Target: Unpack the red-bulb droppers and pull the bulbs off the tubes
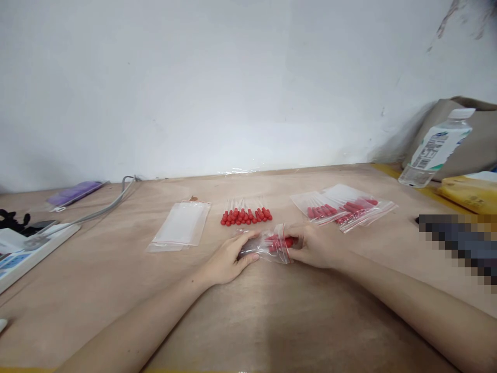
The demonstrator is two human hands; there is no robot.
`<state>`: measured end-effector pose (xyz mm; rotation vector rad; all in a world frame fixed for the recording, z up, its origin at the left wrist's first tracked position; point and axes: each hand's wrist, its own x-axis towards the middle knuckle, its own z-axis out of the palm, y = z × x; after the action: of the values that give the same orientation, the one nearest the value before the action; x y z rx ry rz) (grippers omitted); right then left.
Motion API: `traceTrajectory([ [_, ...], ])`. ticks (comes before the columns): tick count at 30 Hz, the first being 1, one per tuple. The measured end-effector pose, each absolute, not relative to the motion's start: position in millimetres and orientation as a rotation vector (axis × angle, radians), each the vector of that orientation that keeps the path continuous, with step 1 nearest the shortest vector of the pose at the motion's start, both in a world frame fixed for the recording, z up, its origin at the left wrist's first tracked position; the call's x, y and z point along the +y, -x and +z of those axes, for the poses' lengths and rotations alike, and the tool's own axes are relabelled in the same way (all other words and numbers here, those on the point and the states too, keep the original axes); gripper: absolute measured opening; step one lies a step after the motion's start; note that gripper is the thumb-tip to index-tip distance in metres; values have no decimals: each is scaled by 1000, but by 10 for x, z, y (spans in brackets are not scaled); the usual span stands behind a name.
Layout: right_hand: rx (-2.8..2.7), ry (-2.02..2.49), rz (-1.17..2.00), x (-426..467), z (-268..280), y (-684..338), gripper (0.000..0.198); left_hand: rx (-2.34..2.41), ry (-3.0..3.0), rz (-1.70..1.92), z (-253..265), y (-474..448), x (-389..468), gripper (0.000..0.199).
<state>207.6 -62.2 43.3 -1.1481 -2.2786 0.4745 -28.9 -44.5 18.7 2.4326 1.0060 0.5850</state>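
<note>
My left hand [233,257] is closed round the closed end of a clear zip bag [266,253], thumb below and fingers above. Inside the bag lie droppers with red bulbs [276,243], their thin clear stems pointing left. At the bag's mouth on the right, my right hand [310,246] pinches the red bulb ends; whether it also grips the bag's edge I cannot tell. Just beyond the bag, a row of loose red-bulbed droppers [246,216] lies with stems toward the wall. A stack of flat zip bags [180,225] is left of them.
Filled zip bags of droppers [351,207] overlap at right. Farther right are a tilted water bottle [435,150], a yellow packet [471,191] and a blurred dark object [458,243]. A power strip [39,251] with a grey cable and a purple packet [75,193] lie left.
</note>
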Motion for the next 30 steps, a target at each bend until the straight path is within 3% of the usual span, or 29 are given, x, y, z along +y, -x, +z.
traceTrajectory([
  [7,-2071,1094,820,-573,314,-2086,17,988,-2429,608,165,293,-434,44],
  [14,-2106,1175,810,-591,397,-2102,5,996,-2427,580,192,297,-441,45],
  [23,-1468,1313,1664,-446,286,-2222,25,987,-2467,639,205,297,-461,42],
  [30,-1240,1171,1657,-449,165,-2165,30,1004,-2469,631,197,305,-456,43],
])
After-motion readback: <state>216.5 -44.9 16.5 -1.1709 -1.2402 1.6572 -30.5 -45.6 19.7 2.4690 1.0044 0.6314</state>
